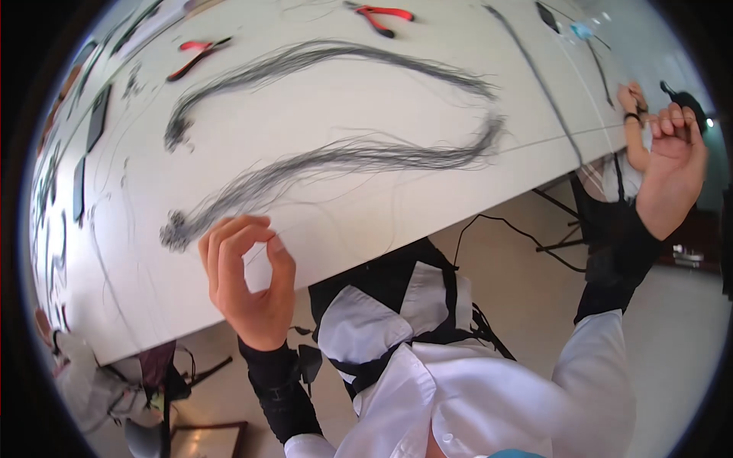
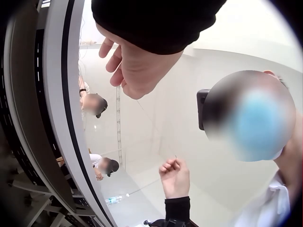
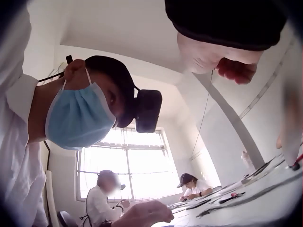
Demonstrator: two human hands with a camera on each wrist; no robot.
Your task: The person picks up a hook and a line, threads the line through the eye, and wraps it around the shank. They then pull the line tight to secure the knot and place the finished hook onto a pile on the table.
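Thin dark strand (image 3: 205, 104) stretches through the air between both hands: the left hand (image 1: 248, 282) pinches it, the right hand (image 1: 672, 179) grips it with bent fingers. Beyond, on the white surface (image 1: 321, 99), lie a wavy fibre bundle (image 1: 336, 159), a farther bundle (image 1: 321, 53), then red-handled pliers (image 1: 389, 11).

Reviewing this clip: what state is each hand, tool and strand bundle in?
Left hand: pinching a thin strand
Right hand: raised, pinching the thin strand
Far bundle: lying in an arch
Near bundle: lying in a wave, left end clumped
Left pliers: lying, handles spread
Right pliers: lying, handles spread
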